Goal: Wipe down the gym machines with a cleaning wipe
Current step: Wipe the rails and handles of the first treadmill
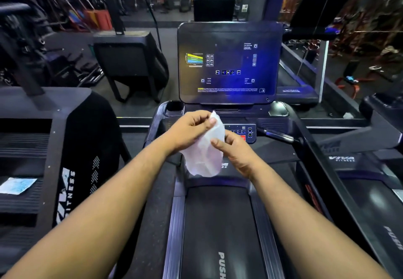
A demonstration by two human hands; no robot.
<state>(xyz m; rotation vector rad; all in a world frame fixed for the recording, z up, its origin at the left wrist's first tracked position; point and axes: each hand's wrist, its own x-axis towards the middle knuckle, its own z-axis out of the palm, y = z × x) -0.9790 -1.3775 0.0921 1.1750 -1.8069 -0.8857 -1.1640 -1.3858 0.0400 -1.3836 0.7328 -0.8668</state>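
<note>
Both hands met above the treadmill's console [239, 132], just below its lit screen [229, 62]. The left hand [189, 130] pinched the top edge of a white wipe [205, 154] between thumb and fingers; the right hand [235, 150] gripped its side, so the sheet hung between them over the belt [218, 224]. The console's cup pocket [173, 106] looked dark; I could not tell its contents. A pale packet [16, 185] lay on the machine to the left.

Blue-white packet [17, 185] on left machine

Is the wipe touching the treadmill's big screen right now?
No, both hands, left hand and right hand, hold the wipe in the air below the screen.
</note>
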